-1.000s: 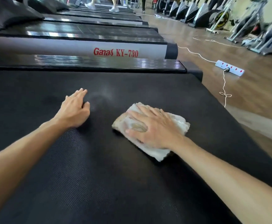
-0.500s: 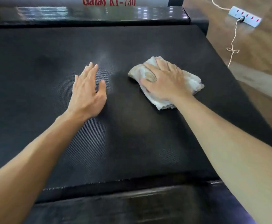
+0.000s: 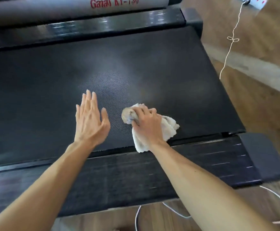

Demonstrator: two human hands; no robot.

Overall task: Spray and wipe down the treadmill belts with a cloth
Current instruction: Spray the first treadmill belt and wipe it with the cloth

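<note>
Crumpled white terry cloth (image 3: 168, 126), now bunched inside the curled right hand (image 3: 146, 125) instead of lying flat beneath it; dragged back to the near edge of the black textured treadmill belt (image 3: 136, 67); stroke probably finishing; left hand (image 3: 90, 119) flat, fingers straight, just beside.

Head view, steeply down, close

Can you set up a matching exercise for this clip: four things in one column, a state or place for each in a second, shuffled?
Things:
1. left hand
2. right hand
3. cloth
4. power strip

States or places:
A. bunched up on the treadmill belt
B. on the wooden floor, top right
C. flat, fingers straight
D. fingers curled round the cloth

Pairs: 1-C, 2-D, 3-A, 4-B
</note>
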